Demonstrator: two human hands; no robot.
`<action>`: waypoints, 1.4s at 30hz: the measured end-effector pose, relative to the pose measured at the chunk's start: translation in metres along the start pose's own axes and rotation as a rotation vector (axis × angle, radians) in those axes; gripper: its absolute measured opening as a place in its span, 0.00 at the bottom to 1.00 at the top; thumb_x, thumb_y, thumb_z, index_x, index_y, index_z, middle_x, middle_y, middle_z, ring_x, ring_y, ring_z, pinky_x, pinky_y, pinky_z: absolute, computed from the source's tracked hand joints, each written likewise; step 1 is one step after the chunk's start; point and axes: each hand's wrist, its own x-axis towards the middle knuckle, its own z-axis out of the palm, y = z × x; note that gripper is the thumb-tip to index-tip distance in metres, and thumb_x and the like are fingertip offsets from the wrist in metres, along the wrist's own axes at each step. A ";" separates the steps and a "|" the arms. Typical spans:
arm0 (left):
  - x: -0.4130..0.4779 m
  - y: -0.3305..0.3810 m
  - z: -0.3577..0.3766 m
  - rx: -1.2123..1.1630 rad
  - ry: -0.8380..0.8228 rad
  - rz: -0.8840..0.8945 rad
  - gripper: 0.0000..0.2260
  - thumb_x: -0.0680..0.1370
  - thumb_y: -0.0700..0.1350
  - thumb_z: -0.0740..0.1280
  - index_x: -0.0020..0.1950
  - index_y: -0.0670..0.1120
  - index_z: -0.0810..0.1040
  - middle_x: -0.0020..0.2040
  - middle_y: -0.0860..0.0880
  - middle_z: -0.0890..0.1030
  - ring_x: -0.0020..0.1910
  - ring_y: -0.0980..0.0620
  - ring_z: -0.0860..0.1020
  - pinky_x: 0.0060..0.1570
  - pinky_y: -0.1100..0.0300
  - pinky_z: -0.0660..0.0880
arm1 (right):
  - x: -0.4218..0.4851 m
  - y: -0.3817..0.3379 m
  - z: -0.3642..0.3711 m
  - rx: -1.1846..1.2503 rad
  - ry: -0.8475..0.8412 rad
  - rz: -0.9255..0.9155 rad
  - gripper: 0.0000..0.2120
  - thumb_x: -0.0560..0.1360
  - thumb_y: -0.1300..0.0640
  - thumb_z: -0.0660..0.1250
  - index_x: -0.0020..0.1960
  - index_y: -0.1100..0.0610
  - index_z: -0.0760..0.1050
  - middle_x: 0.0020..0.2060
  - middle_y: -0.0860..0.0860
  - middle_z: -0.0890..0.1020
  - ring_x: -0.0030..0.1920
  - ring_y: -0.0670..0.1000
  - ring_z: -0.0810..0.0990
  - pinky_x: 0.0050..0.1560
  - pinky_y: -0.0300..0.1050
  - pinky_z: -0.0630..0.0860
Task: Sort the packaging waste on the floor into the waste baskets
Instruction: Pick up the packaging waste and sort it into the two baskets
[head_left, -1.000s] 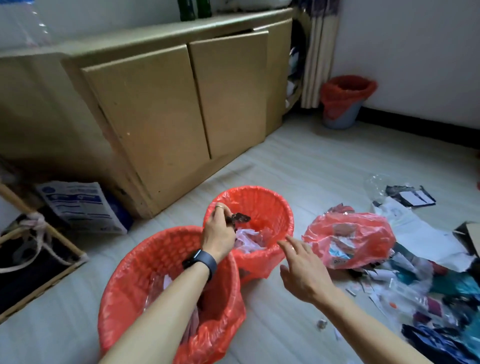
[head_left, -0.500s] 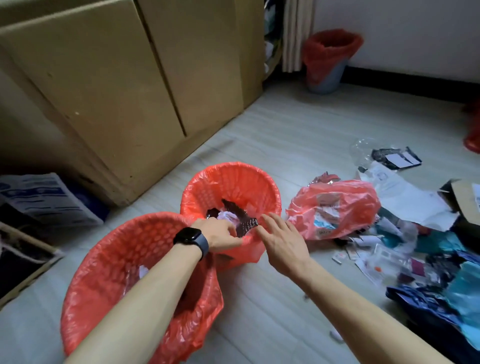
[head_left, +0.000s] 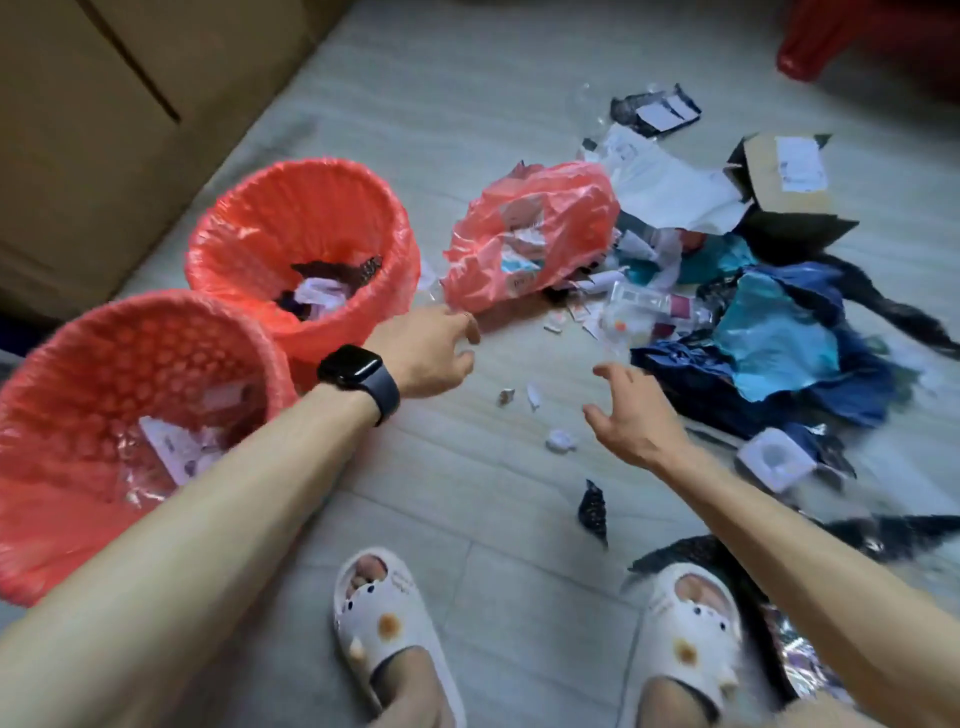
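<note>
Both hands are now hovering clear of the farther round waste basket lined with red plastic (head_left: 249, 218), which they were reaching into half a second ago. The left hand (head_left: 426, 353), wearing a black smartwatch (head_left: 353, 369), is hanging empty just right of that basket, fingers loosely bent. The right hand (head_left: 636, 415) is reaching, fingers spread and empty, over small white paper scraps (head_left: 558, 440) on the floor. Crumpled blue plastic wrappers (head_left: 779, 343) are lying beyond it, near a stuffed red plastic bag (head_left: 535, 234). The nearer red-lined basket (head_left: 104, 332) is sitting at the left.
</note>
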 end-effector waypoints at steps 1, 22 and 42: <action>0.009 0.016 0.016 -0.028 -0.099 -0.002 0.16 0.77 0.52 0.63 0.64 0.52 0.75 0.62 0.46 0.77 0.62 0.44 0.75 0.60 0.51 0.73 | -0.013 0.020 0.012 -0.015 -0.069 0.054 0.28 0.76 0.47 0.66 0.72 0.56 0.66 0.69 0.57 0.72 0.68 0.59 0.70 0.67 0.53 0.70; 0.043 0.088 0.227 -0.190 -0.215 -0.162 0.23 0.79 0.55 0.63 0.73 0.64 0.63 0.61 0.49 0.68 0.58 0.45 0.74 0.44 0.53 0.70 | -0.033 0.093 0.118 -0.017 -0.347 -0.099 0.06 0.76 0.59 0.62 0.53 0.53 0.73 0.49 0.55 0.75 0.46 0.62 0.76 0.44 0.53 0.75; 0.059 -0.004 0.193 -0.354 -0.027 -0.445 0.19 0.79 0.42 0.56 0.65 0.61 0.71 0.51 0.55 0.81 0.52 0.46 0.78 0.48 0.52 0.75 | 0.095 0.013 0.094 -0.032 -0.278 -0.108 0.25 0.77 0.41 0.63 0.69 0.48 0.61 0.59 0.56 0.76 0.57 0.62 0.78 0.52 0.54 0.76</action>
